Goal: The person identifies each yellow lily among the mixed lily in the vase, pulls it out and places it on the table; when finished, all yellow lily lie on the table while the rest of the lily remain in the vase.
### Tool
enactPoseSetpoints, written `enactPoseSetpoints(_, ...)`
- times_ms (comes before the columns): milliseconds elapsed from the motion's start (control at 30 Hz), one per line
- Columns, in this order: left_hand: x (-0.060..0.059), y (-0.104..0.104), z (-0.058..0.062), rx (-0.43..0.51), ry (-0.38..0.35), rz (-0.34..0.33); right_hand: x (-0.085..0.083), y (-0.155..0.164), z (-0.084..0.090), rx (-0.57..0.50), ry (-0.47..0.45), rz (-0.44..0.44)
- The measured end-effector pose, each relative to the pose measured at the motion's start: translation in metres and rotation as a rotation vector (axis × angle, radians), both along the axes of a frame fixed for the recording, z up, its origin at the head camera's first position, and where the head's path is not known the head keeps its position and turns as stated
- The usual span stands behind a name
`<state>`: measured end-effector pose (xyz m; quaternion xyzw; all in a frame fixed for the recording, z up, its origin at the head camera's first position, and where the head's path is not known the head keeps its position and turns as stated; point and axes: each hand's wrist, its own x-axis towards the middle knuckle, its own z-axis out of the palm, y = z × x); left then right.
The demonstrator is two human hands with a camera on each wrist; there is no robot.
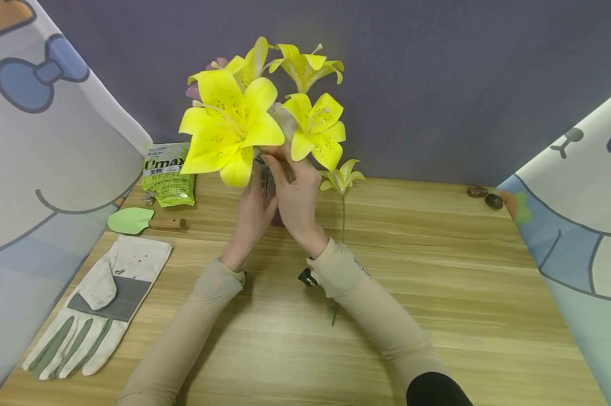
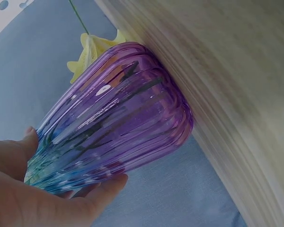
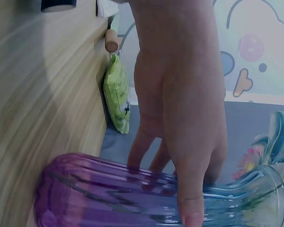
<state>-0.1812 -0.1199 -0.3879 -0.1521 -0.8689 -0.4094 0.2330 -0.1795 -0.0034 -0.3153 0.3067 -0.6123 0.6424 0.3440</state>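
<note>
A ribbed glass vase (image 2: 113, 118), purple at its base and blue towards the mouth, stands on the table with stems inside. My left hand (image 1: 253, 206) grips the vase's narrow upper part, with thumb and fingers around it in the left wrist view. At the mouth, my right hand (image 1: 300, 194) pinches a thin green stem (image 3: 272, 189); its fingers are mostly hidden in the right wrist view. Large yellow lilies (image 1: 224, 127) spread above both hands, with a purple bloom (image 1: 193, 90) partly behind them. Another yellow lily (image 1: 342, 179) lies on the table beyond my right wrist.
On the left are a green fertilizer bag (image 1: 171, 175), a trowel (image 1: 133, 220) and a white-grey work glove (image 1: 100, 301). A small black object (image 1: 308, 277) lies by my right sleeve. Two dark stones (image 1: 494, 201) sit at the back right. A grey partition (image 1: 437, 90) rises behind the table.
</note>
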Motion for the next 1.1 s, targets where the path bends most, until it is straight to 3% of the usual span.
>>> enactPoseSetpoints(167, 0.0, -0.001, -0.002, 0.004, 0.033, 0.007, 0.0, -0.001, 0.0, 0.118, 0.067, -0.146)
enactPoseSetpoints(333, 0.001, -0.001, -0.003, -0.007, 0.02, 0.022, 0.003, 0.0, 0.001, 0.149, 0.126, -0.236)
enactPoseSetpoints(567, 0.001, 0.0, -0.002, -0.016, -0.02, 0.039, 0.009, 0.002, 0.011, -0.021, 0.139, -0.161)
enactPoseSetpoints(667, 0.001, 0.001, -0.001, -0.003, -0.038, 0.042, 0.01, 0.006, 0.019, -0.078, 0.135, -0.172)
enactPoseSetpoints(767, 0.001, 0.002, 0.001, 0.008, -0.07, 0.061, 0.008, 0.01, 0.026, -0.113, 0.097, -0.151)
enactPoseSetpoints(900, 0.0, 0.004, 0.002, 0.012, -0.099, 0.09, 0.002, 0.017, 0.032, -0.145, -0.019, -0.098)
enactPoseSetpoints(1100, -0.001, 0.005, 0.003, 0.021, -0.097, 0.12, -0.002, 0.027, 0.039, -0.085, -0.163, -0.062)
